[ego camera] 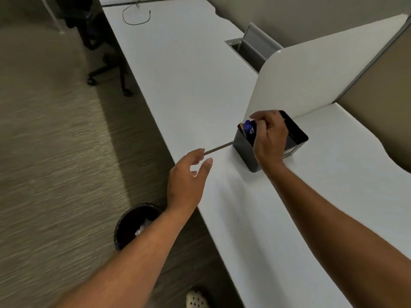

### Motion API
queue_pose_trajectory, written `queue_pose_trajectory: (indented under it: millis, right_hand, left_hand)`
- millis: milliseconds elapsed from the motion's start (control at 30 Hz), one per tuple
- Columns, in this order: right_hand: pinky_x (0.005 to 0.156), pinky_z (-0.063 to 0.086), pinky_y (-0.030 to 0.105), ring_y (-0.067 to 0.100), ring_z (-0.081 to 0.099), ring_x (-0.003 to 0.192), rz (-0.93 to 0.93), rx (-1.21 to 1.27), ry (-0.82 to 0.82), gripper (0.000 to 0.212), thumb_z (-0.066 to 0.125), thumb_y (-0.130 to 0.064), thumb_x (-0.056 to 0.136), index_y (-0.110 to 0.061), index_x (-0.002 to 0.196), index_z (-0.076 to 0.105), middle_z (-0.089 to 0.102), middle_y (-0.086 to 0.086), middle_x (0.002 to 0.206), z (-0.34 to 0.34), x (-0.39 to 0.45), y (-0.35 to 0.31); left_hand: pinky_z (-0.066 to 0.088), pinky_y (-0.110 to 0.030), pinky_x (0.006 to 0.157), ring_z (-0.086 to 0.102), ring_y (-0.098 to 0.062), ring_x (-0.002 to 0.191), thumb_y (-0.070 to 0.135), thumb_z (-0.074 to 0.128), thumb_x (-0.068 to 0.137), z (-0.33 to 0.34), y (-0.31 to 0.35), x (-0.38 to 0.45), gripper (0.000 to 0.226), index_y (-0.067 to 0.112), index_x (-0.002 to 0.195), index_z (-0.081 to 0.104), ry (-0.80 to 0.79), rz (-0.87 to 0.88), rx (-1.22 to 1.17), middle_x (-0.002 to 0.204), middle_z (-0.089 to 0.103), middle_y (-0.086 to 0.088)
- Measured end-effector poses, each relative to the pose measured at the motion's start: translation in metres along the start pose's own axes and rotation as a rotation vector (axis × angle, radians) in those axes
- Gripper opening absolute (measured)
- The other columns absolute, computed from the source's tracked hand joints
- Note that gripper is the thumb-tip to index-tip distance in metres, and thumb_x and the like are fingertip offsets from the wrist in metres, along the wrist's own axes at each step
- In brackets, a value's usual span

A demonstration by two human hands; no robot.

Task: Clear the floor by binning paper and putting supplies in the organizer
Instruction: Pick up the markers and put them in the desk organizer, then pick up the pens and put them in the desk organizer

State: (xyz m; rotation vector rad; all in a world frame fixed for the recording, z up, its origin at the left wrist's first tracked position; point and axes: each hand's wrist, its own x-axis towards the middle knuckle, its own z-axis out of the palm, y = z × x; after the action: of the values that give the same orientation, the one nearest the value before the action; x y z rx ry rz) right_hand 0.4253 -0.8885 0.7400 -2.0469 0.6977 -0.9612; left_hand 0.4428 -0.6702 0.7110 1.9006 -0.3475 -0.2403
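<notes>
Where desk (200,85) meets carpet (55,152): bin (126,221).

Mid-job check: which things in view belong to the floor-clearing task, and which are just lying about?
Part of the job:
- black organizer on the desk, blue-topped supplies inside
- right hand over the organizer
- left hand, open, above the desk edge
- dark waste bin on the floor, paper inside

Just lying about:
- looped black cable
- office chair
- open desk cable hatch
</notes>
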Motion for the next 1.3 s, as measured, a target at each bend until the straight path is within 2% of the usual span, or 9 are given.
queue_pose_trajectory:
  millis: [133, 233, 467, 633, 800, 933, 1067, 1200, 1300]
  right_hand:
    - [0.086, 0.052, 0.014, 0.001, 0.065, 0.096, -0.194, 0.017, -0.377, 0.022, 0.051, -0.016, 0.095, -0.015, 0.107, 0.070, 0.070, -0.008, 0.103, 0.044, -0.106, -0.039]
    - [0.086, 0.053, 0.017, 0.006, 0.064, 0.097, -0.256, 0.005, -0.594, 0.021, 0.058, -0.012, 0.094, -0.016, 0.111, 0.070, 0.070, -0.003, 0.107, 0.087, -0.188, -0.055]
    - [0.090, 0.054, 0.029, 0.018, 0.067, 0.101, -0.120, -0.045, -0.945, 0.025, 0.064, -0.001, 0.089, -0.007, 0.111, 0.076, 0.071, 0.008, 0.109, 0.205, -0.417, -0.046]
    - [0.083, 0.051, 0.035, 0.028, 0.068, 0.090, -0.016, -0.133, -1.226, 0.028, 0.062, 0.005, 0.085, -0.006, 0.107, 0.076, 0.072, 0.014, 0.100, 0.272, -0.597, 0.005]
    - [0.081, 0.055, 0.038, 0.036, 0.072, 0.089, 0.089, -0.306, -1.439, 0.020, 0.063, 0.001, 0.088, -0.005, 0.102, 0.076, 0.078, 0.018, 0.097, 0.308, -0.760, 0.099]
    - [0.080, 0.048, 0.026, 0.033, 0.073, 0.098, 0.208, -0.484, -1.513, 0.015, 0.065, -0.006, 0.090, -0.009, 0.096, 0.078, 0.079, 0.014, 0.101, 0.321, -0.854, 0.183]
    - [0.086, 0.052, 0.029, 0.033, 0.070, 0.112, 0.322, -0.641, -1.495, 0.018, 0.067, -0.018, 0.093, -0.011, 0.105, 0.079, 0.076, 0.014, 0.117, 0.349, -0.909, 0.238]
    - [0.073, 0.045, 0.029, 0.034, 0.070, 0.114, 0.479, -0.751, -1.390, 0.041, 0.075, -0.038, 0.090, -0.005, 0.116, 0.072, 0.073, 0.016, 0.122, 0.394, -0.938, 0.274]
    - [0.071, 0.040, 0.029, 0.034, 0.070, 0.113, 0.442, -0.745, -1.324, 0.052, 0.080, -0.043, 0.086, -0.003, 0.117, 0.068, 0.072, 0.017, 0.122, 0.411, -0.946, 0.293]
  left_hand:
    - [0.060, -0.038, 0.096, 0.064, -0.009, 0.120, 0.051, 0.052, 0.102, -0.049, -0.041, -0.021, 0.042, 0.028, 0.134, 0.064, 0.009, 0.107, 0.100, 0.132, 0.067, 0.007]
    - [0.056, -0.042, 0.100, 0.061, -0.010, 0.123, 0.045, 0.050, 0.105, -0.105, -0.096, -0.050, 0.039, 0.022, 0.132, 0.065, 0.048, 0.144, 0.208, 0.131, 0.066, 0.004]
    - [0.053, -0.046, 0.101, 0.064, -0.026, 0.122, 0.032, 0.048, 0.105, -0.232, -0.280, -0.188, 0.040, 0.009, 0.131, 0.067, 0.151, -0.117, 0.324, 0.131, 0.068, -0.010]
    - [0.048, -0.042, 0.107, 0.062, -0.029, 0.124, 0.019, 0.050, 0.107, -0.279, -0.422, -0.315, 0.032, 0.005, 0.131, 0.067, 0.214, -0.297, 0.363, 0.132, 0.068, -0.013]
    - [0.043, -0.026, 0.102, 0.064, -0.025, 0.120, 0.018, 0.047, 0.108, -0.286, -0.561, -0.433, 0.032, 0.005, 0.129, 0.067, 0.257, -0.444, 0.325, 0.129, 0.068, -0.012]
    - [0.045, -0.028, 0.100, 0.063, -0.024, 0.119, 0.013, 0.048, 0.108, -0.274, -0.658, -0.503, 0.030, 0.009, 0.131, 0.067, 0.258, -0.529, 0.303, 0.130, 0.068, -0.012]
    - [0.050, -0.037, 0.102, 0.064, -0.026, 0.121, 0.019, 0.047, 0.109, -0.255, -0.722, -0.544, 0.032, 0.009, 0.134, 0.065, 0.301, -0.619, 0.255, 0.134, 0.068, -0.010]
    - [0.050, -0.037, 0.102, 0.064, -0.023, 0.122, 0.026, 0.044, 0.109, -0.239, -0.757, -0.561, 0.037, 0.009, 0.135, 0.064, 0.317, -0.645, 0.188, 0.133, 0.068, -0.009]
    - [0.052, -0.033, 0.096, 0.065, -0.016, 0.115, 0.032, 0.045, 0.108, -0.231, -0.775, -0.564, 0.038, 0.012, 0.134, 0.064, 0.337, -0.681, 0.133, 0.129, 0.070, -0.005]
